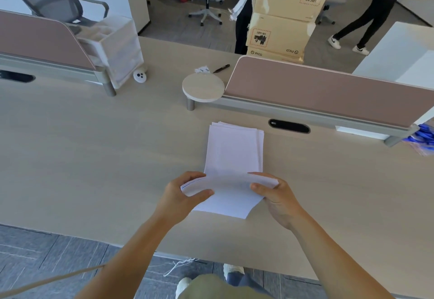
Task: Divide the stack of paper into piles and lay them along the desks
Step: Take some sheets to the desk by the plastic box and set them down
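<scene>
A stack of white paper (232,150) lies on the light wooden desk (94,157), slightly fanned at its far edge. Its near end is lifted and bent upward in an arch. My left hand (185,193) grips the left side of the lifted sheets (229,179), thumb on top. At the right side of the same bundle my right hand (274,195) pinches it. The lower sheets stay flat on the desk beneath both hands.
Pink divider panels (328,92) run across the desk's back. A round wooden shelf (203,87), a black pen (221,68), a small white device (140,76) and a translucent organiser (115,47) stand behind. A person carries cardboard boxes (284,12); another person walks at right.
</scene>
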`<state>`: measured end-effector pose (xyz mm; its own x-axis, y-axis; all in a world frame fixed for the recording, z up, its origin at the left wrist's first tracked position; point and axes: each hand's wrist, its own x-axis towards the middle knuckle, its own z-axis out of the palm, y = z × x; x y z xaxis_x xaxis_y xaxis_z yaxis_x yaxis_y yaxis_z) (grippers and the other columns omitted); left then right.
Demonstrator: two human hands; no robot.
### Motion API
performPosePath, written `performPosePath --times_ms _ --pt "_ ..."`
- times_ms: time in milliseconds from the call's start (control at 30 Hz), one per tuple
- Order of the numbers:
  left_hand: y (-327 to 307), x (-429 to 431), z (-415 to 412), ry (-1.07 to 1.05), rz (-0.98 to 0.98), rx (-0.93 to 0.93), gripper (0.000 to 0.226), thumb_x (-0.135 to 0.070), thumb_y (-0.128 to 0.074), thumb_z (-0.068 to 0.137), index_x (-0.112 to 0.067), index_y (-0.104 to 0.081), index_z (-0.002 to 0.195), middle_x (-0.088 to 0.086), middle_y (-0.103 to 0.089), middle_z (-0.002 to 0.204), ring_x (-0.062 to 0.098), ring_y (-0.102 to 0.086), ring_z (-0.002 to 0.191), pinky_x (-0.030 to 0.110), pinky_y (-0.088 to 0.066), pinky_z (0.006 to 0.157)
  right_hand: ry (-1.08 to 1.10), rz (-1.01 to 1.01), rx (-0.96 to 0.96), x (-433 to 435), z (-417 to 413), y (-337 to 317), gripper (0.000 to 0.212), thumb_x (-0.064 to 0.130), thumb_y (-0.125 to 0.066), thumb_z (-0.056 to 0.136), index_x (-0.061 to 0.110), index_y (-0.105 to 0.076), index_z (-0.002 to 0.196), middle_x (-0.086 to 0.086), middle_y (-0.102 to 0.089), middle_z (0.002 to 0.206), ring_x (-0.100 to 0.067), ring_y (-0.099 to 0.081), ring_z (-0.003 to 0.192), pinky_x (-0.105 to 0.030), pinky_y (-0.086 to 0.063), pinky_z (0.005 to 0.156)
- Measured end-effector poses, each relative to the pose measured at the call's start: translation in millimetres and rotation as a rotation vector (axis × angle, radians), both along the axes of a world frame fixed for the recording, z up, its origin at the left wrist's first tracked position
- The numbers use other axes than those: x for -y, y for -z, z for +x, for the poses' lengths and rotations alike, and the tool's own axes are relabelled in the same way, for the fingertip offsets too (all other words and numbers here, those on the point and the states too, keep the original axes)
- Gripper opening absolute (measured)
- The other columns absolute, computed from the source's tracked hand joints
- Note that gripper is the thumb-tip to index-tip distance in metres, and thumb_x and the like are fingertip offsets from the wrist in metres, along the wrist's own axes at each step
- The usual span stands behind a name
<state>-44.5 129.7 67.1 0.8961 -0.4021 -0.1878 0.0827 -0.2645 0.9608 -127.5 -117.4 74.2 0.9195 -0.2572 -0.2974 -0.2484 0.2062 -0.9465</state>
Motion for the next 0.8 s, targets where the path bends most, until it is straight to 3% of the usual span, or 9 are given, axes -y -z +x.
performPosePath --times_ms 100,167,233,300,467,567,667,800 --pt "-0.4 3.2 -0.9 -0.001 0.051 0.014 0.022 -0.033 -0.083 0.074 -0.041 -0.073 0.092 -0.011 -0.075 0.086 0.007 -0.068 0.075 0.022 -0.050 0.063 -0.006 -0.043 0.002 -2.4 2.2 -3.0 0.074 0.050 -0.095 0.045 0.011 -0.077 0.105 -0.014 -0.075 0.110 -0.031 -0.070 0.104 -0.042 -0.054 0.092" --pt "-1.3 4.4 -1.8 0.009 0.099 0.089 0.015 -0.049 -0.073 0.074 -0.035 -0.074 0.081 0.003 -0.069 0.069 0.013 -0.055 0.058 0.026 -0.041 0.054 0.017 -0.078 -0.013 -3.4 2.3 -4.0 0.070 0.056 -0.091 0.051 0.012 -0.078 0.104 -0.013 -0.076 0.109 -0.033 -0.069 0.106 -0.048 -0.050 0.096" --pt "0.9 3.0 -3.3 0.020 0.119 0.251 0.046 -0.058 -0.059 0.078 -0.014 -0.059 0.062 0.010 -0.044 0.051 0.013 -0.033 0.049 0.027 -0.026 0.049 0.015 -0.103 -0.025 -4.7 2.6 -6.3 0.069 0.059 -0.088 0.055 0.013 -0.077 0.106 -0.011 -0.076 0.109 -0.032 -0.069 0.107 -0.051 -0.050 0.099" --pt "-2.4 0.4 -3.7 0.010 0.125 0.403 0.054 -0.054 -0.055 0.084 -0.010 -0.037 0.058 0.000 -0.025 0.048 0.011 -0.021 0.048 0.024 -0.016 0.047 0.002 -0.126 -0.041 -7.0 4.0 -9.9 0.061 0.056 -0.086 0.062 0.014 -0.077 0.106 -0.010 -0.076 0.109 -0.032 -0.069 0.107 -0.053 -0.050 0.100" --pt "-19.0 -19.4 -7.9 0.000 0.105 0.577 0.048 -0.039 -0.056 0.090 -0.014 -0.030 0.059 -0.001 -0.021 0.052 0.012 -0.017 0.048 0.020 -0.012 0.046 -0.053 -0.164 -0.050 -20.2 6.7 -22.6 0.035 0.038 -0.077 0.077 0.015 -0.077 0.103 -0.011 -0.076 0.107 -0.034 -0.069 0.106 -0.054 -0.051 0.097" --pt "-37.4 -36.6 -10.0 -0.047 0.069 0.560 0.050 -0.039 -0.058 0.089 -0.012 -0.029 0.058 -0.002 -0.022 0.051 0.012 -0.017 0.046 0.019 -0.011 0.045 -0.116 -0.213 -0.012 -28.8 12.1 -37.3 0.031 0.033 -0.076 0.084 0.011 -0.075 0.106 -0.011 -0.076 0.107 -0.031 -0.071 0.103 -0.047 -0.055 0.091" --pt "-60.6 -54.7 -10.9 -0.178 0.059 0.516 0.053 -0.033 -0.062 0.088 -0.009 -0.027 0.056 -0.006 -0.020 0.049 0.011 -0.018 0.046 0.022 -0.012 0.044 -0.180 -0.238 0.038 -39.0 24.2 -61.1 0.022 0.027 -0.067 0.088 0.012 -0.074 0.103 0.001 -0.078 0.099 -0.020 -0.073 0.096 -0.033 -0.055 0.081" --pt "-98.0 -74.9 -15.9 -0.409 -0.021 0.458 0.059 -0.028 -0.065 0.090 -0.009 -0.024 0.053 -0.006 -0.020 0.054 0.013 -0.020 0.049 0.026 -0.014 0.045 -0.332 -0.262 0.080 -54.5 44.5 -85.7 0.029 0.039 -0.062 0.081 0.017 -0.073 0.095 0.007 -0.078 0.089 -0.011 -0.073 0.084 -0.025 -0.056 0.074"
